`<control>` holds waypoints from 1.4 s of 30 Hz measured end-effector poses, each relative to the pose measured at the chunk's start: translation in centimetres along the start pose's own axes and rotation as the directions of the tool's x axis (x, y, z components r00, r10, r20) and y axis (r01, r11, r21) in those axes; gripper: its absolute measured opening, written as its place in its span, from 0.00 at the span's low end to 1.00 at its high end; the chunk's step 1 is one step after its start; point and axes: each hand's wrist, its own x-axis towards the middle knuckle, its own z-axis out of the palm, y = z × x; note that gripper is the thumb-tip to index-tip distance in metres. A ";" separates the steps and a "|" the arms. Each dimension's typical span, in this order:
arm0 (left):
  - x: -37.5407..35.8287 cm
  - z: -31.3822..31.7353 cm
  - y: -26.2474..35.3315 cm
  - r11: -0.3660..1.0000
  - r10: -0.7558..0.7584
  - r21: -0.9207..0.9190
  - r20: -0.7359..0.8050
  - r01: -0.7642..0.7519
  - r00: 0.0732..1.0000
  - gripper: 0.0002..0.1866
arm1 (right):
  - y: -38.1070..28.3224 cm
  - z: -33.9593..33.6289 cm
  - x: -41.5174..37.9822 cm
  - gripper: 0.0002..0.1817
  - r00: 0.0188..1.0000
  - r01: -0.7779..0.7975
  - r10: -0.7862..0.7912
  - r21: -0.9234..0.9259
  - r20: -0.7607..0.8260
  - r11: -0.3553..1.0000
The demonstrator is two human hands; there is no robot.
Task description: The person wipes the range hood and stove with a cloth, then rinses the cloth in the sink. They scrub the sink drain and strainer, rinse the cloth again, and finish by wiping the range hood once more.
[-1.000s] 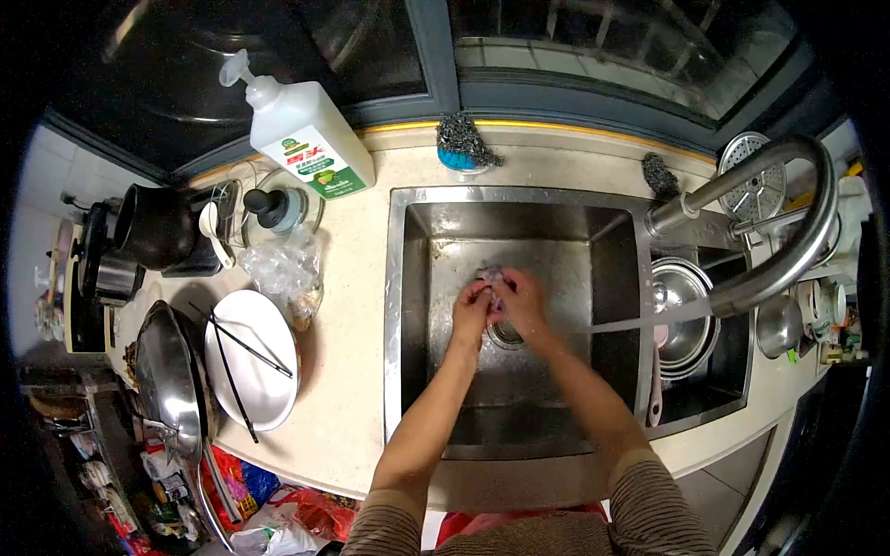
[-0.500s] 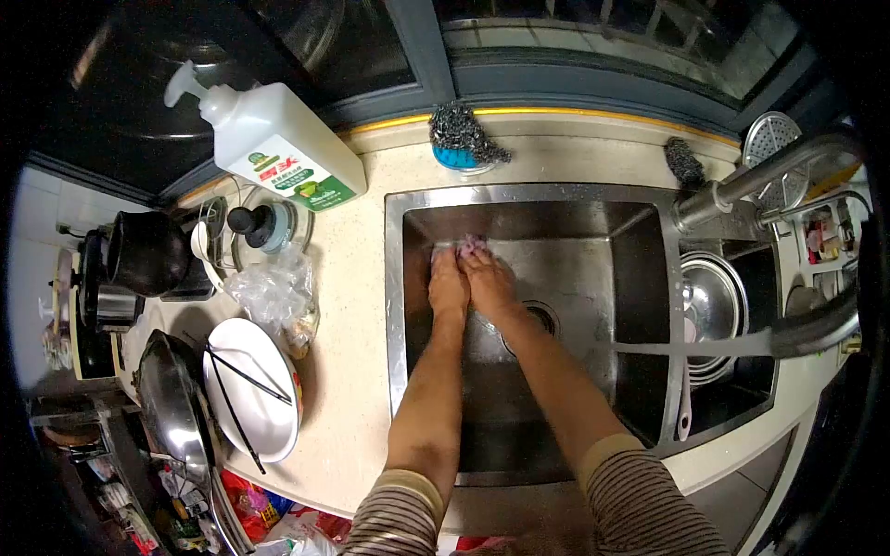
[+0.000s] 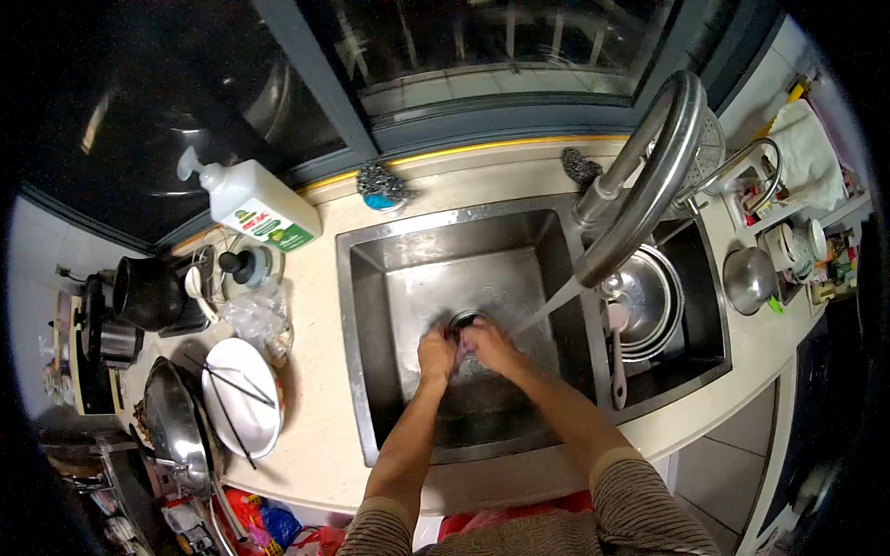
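Observation:
Both hands are low inside the steel sink (image 3: 556, 338), close together beside the drain (image 3: 466, 320). My left hand (image 3: 437, 353) is curled around one side of a small pinkish cloth (image 3: 460, 348). Its other side is in my right hand (image 3: 489, 345), whose fingers are bent onto it. The cloth is mostly hidden by the fingers. From the curved faucet (image 3: 640, 204) a stream of water falls into the sink, to the right of my right hand.
Metal bowls (image 3: 654, 296) and a pink-handled spoon (image 3: 618, 371) fill the right basin. A soap bottle (image 3: 264, 208) and a steel scourer (image 3: 380, 183) stand behind. On the left are a white bowl (image 3: 243, 422) with black chopsticks, a wok (image 3: 176, 426) and a plastic bag (image 3: 255, 315).
My hands have moved from the sink's back left corner toward the drain, bringing the cloth along. The view has shifted right, and the water stream now falls into the sink.

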 end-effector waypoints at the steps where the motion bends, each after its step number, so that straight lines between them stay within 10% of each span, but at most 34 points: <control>1: 1.2 0.8 1.6 0.993 0.080 0.101 -0.115 -0.068 0.990 0.12 | 0.9 -1.2 1.0 0.10 0.989 0.020 -0.022 -0.016 -0.147 1.000; 5: 7.4 5.0 3.9 0.975 0.216 -0.011 -0.194 -0.223 0.957 0.17 | 7.5 -2.6 5.9 0.08 0.828 0.118 -0.225 -0.232 -0.514 0.966; 7: 10.7 9.0 3.4 0.917 0.338 -0.109 -0.293 -0.383 0.894 0.19 | 8.2 -6.1 7.3 0.13 0.892 0.136 -0.297 -0.425 -0.341 0.895; 10: 10.5 11.0 4.5 0.826 0.519 0.388 -0.238 -0.409 0.821 0.19 | 13.7 -3.1 7.2 0.18 0.889 -0.001 -0.252 -0.552 -0.382 0.834; 14: 10.9 13.1 6.2 0.821 0.502 0.379 -0.120 -0.428 0.856 0.19 | 15.7 -3.2 7.0 0.19 0.919 -0.382 0.390 -0.372 -0.056 0.846; 16: 10.5 14.1 5.9 0.816 0.524 0.341 -0.095 -0.467 0.846 0.19 | 14.8 -3.6 5.4 0.18 0.943 -0.314 0.329 -0.494 -0.060 0.811; 18: 12.2 18.8 1.6 0.867 0.486 -0.140 0.026 -0.478 0.874 0.17 | 13.0 -3.7 2.3 0.17 0.960 -0.247 0.274 -0.608 -0.050 0.754; 21: 4.5 10.4 6.0 0.793 0.570 0.132 0.183 -0.595 0.801 0.14 | 8.9 -3.8 -1.9 0.17 0.979 -0.151 0.205 -0.738 -0.018 0.658; 24: -0.4 8.4 7.2 0.956 0.266 -0.176 0.187 -0.234 0.946 0.13 | 4.3 -5.9 -4.6 0.18 0.715 -0.249 0.546 -0.571 0.437 0.782; 25: 0.3 12.8 3.6 0.797 0.506 0.180 0.324 -0.577 0.799 0.12 | 4.0 -5.7 -5.5 0.18 0.681 -0.260 0.565 -0.568 0.465 0.781; 28: -1.8 12.7 2.7 0.677 0.585 0.172 0.464 -0.716 0.665 0.12 | 4.5 -3.7 -8.6 0.17 0.588 -0.283 0.591 -0.544 0.552 0.790; 34: -4.3 11.0 -3.7 0.626 0.559 0.220 0.542 -0.748 0.627 0.13 | -0.5 -1.6 -7.7 0.17 0.594 -0.203 0.367 -0.308 0.716 0.929; 35: -4.5 6.7 -0.8 0.829 0.217 0.279 0.639 -0.485 0.738 0.13 | -1.3 -1.1 -7.6 0.17 0.607 -0.179 0.310 -0.254 0.732 0.951; 38: -2.6 6.5 -5.3 0.727 0.079 0.382 0.779 -0.570 0.622 0.14 | 1.8 6.1 -7.4 0.15 0.843 -0.176 0.119 0.060 0.525 0.983; 42: -4.8 4.9 -5.1 0.763 0.039 0.419 0.730 -0.492 0.682 0.15 | 1.8 5.8 -7.3 0.14 0.803 -0.005 0.180 -0.296 0.568 0.955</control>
